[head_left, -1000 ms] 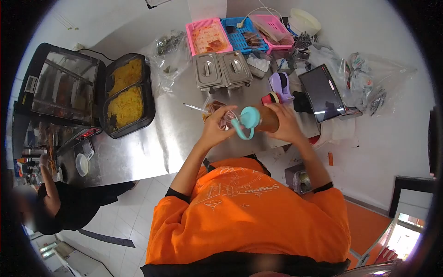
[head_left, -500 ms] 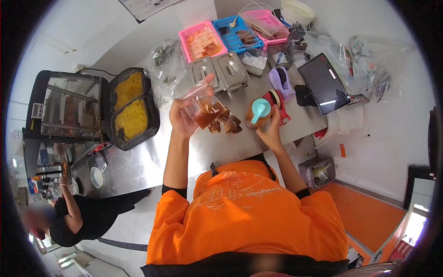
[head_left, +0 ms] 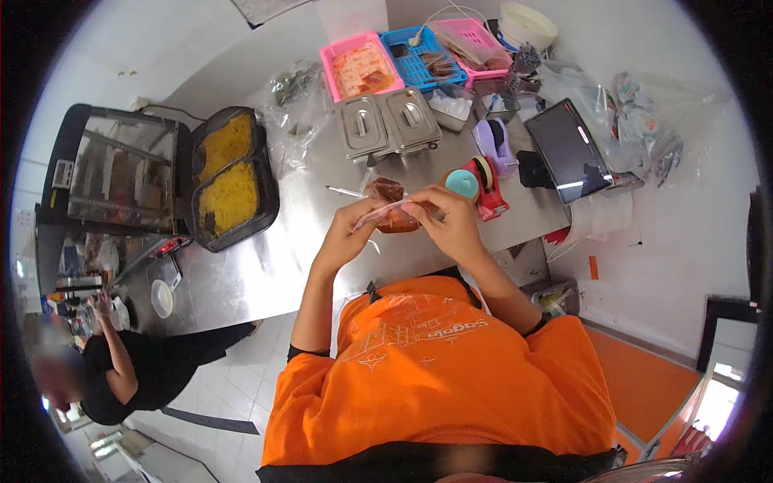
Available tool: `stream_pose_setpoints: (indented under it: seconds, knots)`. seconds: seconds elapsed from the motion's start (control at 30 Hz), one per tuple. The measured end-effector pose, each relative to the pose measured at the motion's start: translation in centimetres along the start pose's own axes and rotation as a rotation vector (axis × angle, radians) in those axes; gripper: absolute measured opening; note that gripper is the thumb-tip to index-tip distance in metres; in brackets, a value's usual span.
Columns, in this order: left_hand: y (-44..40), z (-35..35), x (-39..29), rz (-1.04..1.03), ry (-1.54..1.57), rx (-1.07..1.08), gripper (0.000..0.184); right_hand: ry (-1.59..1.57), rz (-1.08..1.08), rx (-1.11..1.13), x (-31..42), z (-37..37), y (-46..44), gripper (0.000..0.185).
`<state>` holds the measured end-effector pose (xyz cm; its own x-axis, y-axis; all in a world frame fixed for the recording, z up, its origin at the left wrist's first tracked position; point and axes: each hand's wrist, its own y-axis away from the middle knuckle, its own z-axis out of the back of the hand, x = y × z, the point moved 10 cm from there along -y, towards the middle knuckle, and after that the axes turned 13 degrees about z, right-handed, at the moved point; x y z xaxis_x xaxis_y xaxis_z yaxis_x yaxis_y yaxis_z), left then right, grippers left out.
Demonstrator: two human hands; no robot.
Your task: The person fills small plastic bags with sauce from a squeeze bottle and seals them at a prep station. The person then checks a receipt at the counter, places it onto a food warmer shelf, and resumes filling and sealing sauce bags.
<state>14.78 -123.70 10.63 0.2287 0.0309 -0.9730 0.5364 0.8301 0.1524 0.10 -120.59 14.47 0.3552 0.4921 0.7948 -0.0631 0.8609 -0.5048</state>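
My left hand and my right hand meet over the steel table. Between them they pinch the upper edge of a clear plastic bag with red-brown sauce in its lower part. Fingers of both hands are closed on the plastic. Just beyond it lie filled sauce bags, partly hidden by my hands. A thin white stick-like thing shows to their left. Behind my right hand stands a jar with a turquoise top, beside a red tape dispenser.
Lidded steel containers stand ahead, with pink and blue baskets behind. A purple tape dispenser and a tilted screen are at right. Left is a black tray of yellow food; a co-worker stands beyond.
My right hand has let go of the jar and moved left to the sauce bag. My left hand has lowered the bag, and both hands now hold its top.
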Motion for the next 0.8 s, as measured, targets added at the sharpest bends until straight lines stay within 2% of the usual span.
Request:
stream_pose_setpoints:
  seconds: [0.07,0.17,0.23,0.47,0.57,0.63,0.67,0.7,0.77,0.8]
  knots:
    - [0.5,0.3,1.1,0.03,0.023,-0.027,0.018,-0.036,-0.045,0.01,-0.1,-0.7,0.1,0.014]
    - [1.1,0.7,1.2,0.052,0.045,-0.093,0.016,-0.027,0.078,0.053,0.6,-1.5,-0.2,0.014]
    - [1.7,1.2,0.4,0.059,0.057,-0.177,0.015,-0.002,0.083,0.065,0.5,-2.2,0.0,0.013]
    - [2.5,2.0,0.9,-0.114,-0.285,-0.377,0.011,0.135,0.143,0.128,-0.5,-4.7,0.9,0.009]
    - [3.3,4.0,2.1,-0.056,-0.315,-0.488,0.008,0.271,0.066,0.081,-0.7,-4.0,0.9,0.011]
    - [4.3,7.0,5.8,0.005,-0.318,-0.626,0.008,0.368,0.117,-0.068,-0.8,-2.2,0.6,0.014]
    - [4.5,8.5,8.6,0.087,0.011,-0.582,0.012,0.416,0.141,-0.143,-0.7,-1.4,0.5,0.016]
    - [5.0,9.1,11.1,0.188,0.16,-0.512,0.021,0.412,0.182,-0.129,-0.2,-1.8,0.2,0.018]
    - [4.9,8.5,10.6,0.087,0.45,-0.419,0.032,0.406,0.258,-0.104,1.3,-2.9,-0.3,0.022]
    - [4.7,7.3,9.9,0.024,0.474,-0.375,0.035,0.294,0.153,0.035,0.2,-4.8,0.2,0.026]
